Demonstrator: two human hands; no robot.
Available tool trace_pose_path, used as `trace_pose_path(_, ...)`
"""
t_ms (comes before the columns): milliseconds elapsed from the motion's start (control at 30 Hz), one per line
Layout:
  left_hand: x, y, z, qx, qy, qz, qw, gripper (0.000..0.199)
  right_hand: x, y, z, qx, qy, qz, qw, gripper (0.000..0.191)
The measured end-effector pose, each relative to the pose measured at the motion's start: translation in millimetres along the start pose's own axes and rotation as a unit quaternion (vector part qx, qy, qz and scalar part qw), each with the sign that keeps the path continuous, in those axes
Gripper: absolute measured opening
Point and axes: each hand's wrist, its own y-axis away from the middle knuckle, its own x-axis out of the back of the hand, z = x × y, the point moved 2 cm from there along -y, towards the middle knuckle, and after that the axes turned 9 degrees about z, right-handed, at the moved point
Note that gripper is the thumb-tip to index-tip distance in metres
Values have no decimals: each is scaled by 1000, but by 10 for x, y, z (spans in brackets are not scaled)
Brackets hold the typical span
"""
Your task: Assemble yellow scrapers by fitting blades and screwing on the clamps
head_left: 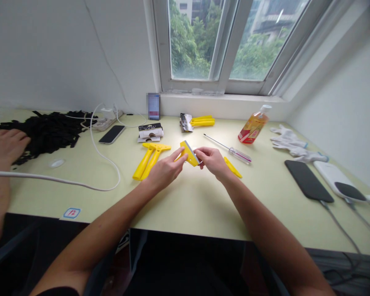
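Note:
A yellow scraper [189, 154] with a metal strip along its head is held up over the table, tilted. My left hand [168, 166] is closed around its handle side. At the lower right end of the head, my right hand [212, 161] pinches with thumb and fingers; whether a small part sits between them is hidden. Left of my hands lie yellow scraper handles [150, 159] side by side. A yellow plastic piece [233, 167] rests beside my right wrist, and a screwdriver [238, 155] with a clear handle lies beyond it.
Small boxes [150, 131], more yellow scrapers [203, 121] and a propped phone [154, 107] stand at the back. A drink bottle [254, 125], gloves [291, 142] and a power bank [337, 179] are rightward. Another person's hand [6, 144] touches black strips [55, 131]; a white cable [80, 186] crosses left.

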Motion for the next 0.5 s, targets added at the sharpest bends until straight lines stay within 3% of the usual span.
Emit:
trace_pose_path(100,53,-29,-84,88,79,58,991,35,9,-41,68,35,91,13,995,35)
trace_pose_path(167,66,-35,-146,194,168,85,963,43,-32,-55,99,62,134,4,989,29)
trace_pose_path(267,26,-35,-191,351,362,92,859,58,-162,-47,117,115,209,-39,970,23)
trace_pose_path(367,-6,-62,-177,426,512,116,737,63,-287,-25,132,155,279,-74,945,26)
trace_pose_path(433,-3,-92,-157,437,566,119,689,57,-332,-14,143,171,314,-88,930,27)
trace_pose_path(500,12,-118,-141,431,602,116,663,45,-344,-10,148,180,341,-95,918,27)
